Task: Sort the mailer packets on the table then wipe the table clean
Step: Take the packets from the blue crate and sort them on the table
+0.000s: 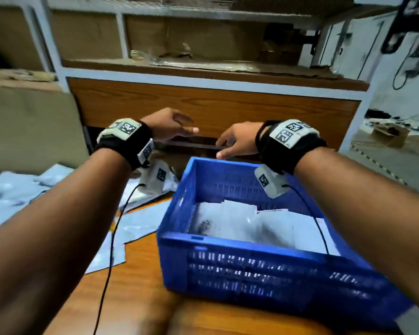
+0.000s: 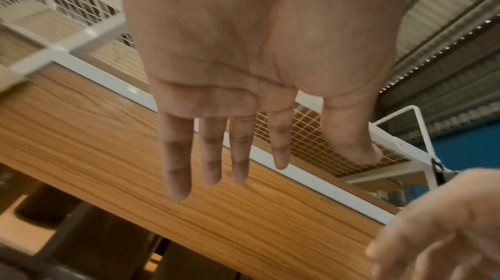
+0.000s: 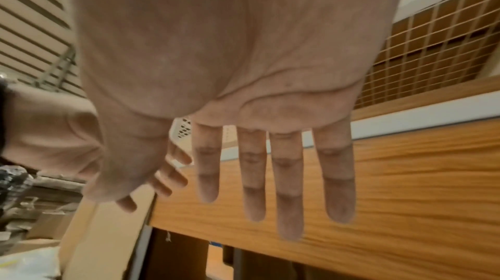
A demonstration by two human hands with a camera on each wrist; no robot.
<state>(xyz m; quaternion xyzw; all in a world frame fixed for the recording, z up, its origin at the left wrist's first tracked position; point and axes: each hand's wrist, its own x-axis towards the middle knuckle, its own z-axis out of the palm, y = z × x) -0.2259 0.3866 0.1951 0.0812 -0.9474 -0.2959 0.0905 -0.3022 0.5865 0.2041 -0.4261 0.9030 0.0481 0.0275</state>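
Observation:
A blue slatted crate stands on the wooden table with several grey-white mailer packets lying inside. More pale mailer packets are spread over the table's left side. Both hands hover beyond the crate's far rim, palms down. My left hand has straight spread fingers and holds nothing. My right hand is just as flat, its fingers straight and empty. The two hands are close together without touching.
A wood-fronted shelf unit with a white frame stands right behind the table, cardboard stacked on it. A cardboard sheet leans at the left. Thin black cables run from both wrist cameras across the table and crate.

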